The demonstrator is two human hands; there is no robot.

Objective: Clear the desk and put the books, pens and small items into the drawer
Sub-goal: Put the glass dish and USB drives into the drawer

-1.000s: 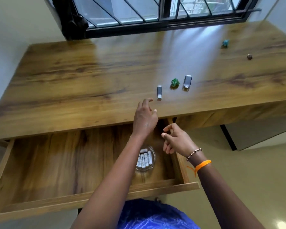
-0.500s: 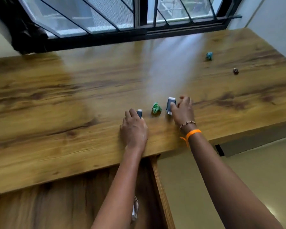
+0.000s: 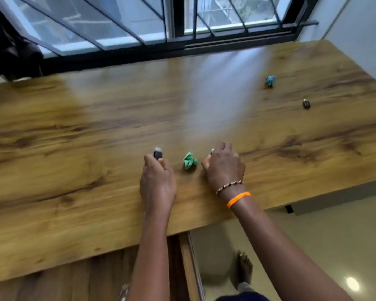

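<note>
Hands work in parallel: my left hand pinches the dark stick, my right hand curls over something mostly hidden, both bound for the drawer.

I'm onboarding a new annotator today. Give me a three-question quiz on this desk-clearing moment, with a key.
1. True or false: the left hand holds the dark USB stick.
2. What lies between the hands? A) green crumpled paper B) a pen C) a book
3. Fill in: the teal crumpled paper and small dark item lie far to the ____ of the right hand.

Key: 1 true; 2 A; 3 right.
</note>
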